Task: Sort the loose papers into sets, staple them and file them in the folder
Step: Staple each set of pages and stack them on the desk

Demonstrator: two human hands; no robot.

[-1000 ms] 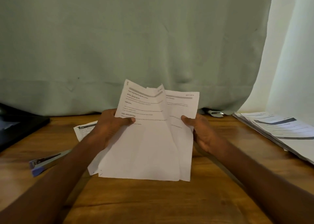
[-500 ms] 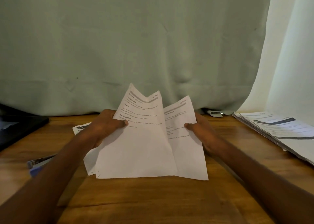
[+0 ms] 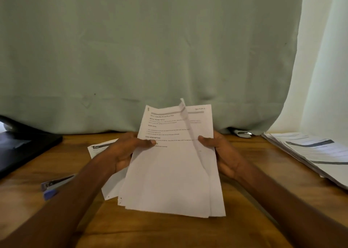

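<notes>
White paper set (image 3: 169, 172) at frame centre, held upright on the wooden counter (image 3: 169, 232), left hand (image 3: 124, 151) and right hand (image 3: 220, 151) fingers pinching both side edges, likely squaring sheets for stapling.

Table (image 3: 169, 232): wood, visible grain, slight sheen. Held sheets (image 3: 175, 172): matt white paper, creased. Curtain (image 3: 150, 50): matt green cloth. Stapler (image 3: 54, 186): blue plastic.

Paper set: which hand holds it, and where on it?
Both. The left hand grips the paper set at its left edge, thumb on the front; the right hand grips its right edge, thumb on the front.
</notes>
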